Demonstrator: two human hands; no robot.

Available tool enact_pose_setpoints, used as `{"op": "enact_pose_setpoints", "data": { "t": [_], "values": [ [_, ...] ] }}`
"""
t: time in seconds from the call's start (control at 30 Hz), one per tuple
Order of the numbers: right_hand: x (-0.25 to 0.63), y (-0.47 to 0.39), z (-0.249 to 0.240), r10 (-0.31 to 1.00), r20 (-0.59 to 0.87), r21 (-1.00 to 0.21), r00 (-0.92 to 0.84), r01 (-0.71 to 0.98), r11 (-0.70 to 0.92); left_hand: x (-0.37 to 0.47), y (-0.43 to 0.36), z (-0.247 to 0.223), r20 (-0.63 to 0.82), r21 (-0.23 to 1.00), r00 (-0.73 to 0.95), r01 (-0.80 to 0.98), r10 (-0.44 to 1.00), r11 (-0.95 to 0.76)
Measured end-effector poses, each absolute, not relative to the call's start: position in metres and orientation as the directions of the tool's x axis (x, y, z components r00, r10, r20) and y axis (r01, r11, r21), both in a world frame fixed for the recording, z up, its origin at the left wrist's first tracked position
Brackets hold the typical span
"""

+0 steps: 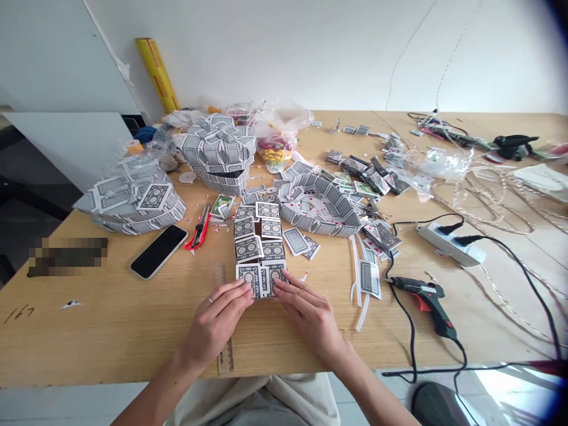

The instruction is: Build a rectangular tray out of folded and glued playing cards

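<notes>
A long box built of patterned playing cards lies on the table in front of me, with gaps along the middle of its top. My left hand holds its near left corner, fingers together on the end card. On the near right corner, the fingers of my right hand press in the same way, thumb side hidden. Two loose playing cards lie just right of the box. A clear ruler is partly under my left hand. Beyond the box sits an open tray made of cards.
Left are a phone, a red utility knife and a lidded card box. A taller card box stands behind. On the right lie a glue gun, its cable, a power strip and coiled cord.
</notes>
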State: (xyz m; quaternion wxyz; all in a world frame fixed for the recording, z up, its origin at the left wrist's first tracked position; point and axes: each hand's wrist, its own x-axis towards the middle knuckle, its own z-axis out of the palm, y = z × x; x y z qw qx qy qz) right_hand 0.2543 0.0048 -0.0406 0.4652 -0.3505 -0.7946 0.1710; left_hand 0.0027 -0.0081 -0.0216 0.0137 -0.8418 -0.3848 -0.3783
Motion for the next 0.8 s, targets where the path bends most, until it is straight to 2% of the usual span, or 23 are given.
{"op": "enact_pose_setpoints", "data": {
  "t": [0.23,0.37,0.47,0.57,0.8],
  "values": [
    [0.260,0.023,0.002,0.751,0.606,-0.651,-0.263,0.379,0.658,-0.013,0.016,0.013,0.656,0.319,0.371,0.653,0.658,-0.687],
    [0.260,0.064,0.024,0.702,0.684,-0.595,-0.199,0.404,0.694,-0.027,0.060,0.021,0.703,0.302,0.300,0.695,0.645,-0.652],
    [0.261,0.093,0.016,0.679,0.704,-0.517,-0.210,0.504,0.692,-0.035,0.088,0.009,0.705,0.246,0.295,0.751,0.645,-0.613],
    [0.263,0.104,-0.005,0.693,0.690,-0.494,-0.209,0.564,0.662,-0.042,0.096,-0.011,0.702,0.245,0.284,0.765,0.653,-0.596],
    [0.256,0.094,-0.037,0.873,0.476,-0.689,-0.104,0.573,0.444,-0.038,0.085,-0.029,0.609,0.425,0.198,0.737,0.768,-0.526]
  ]
}}
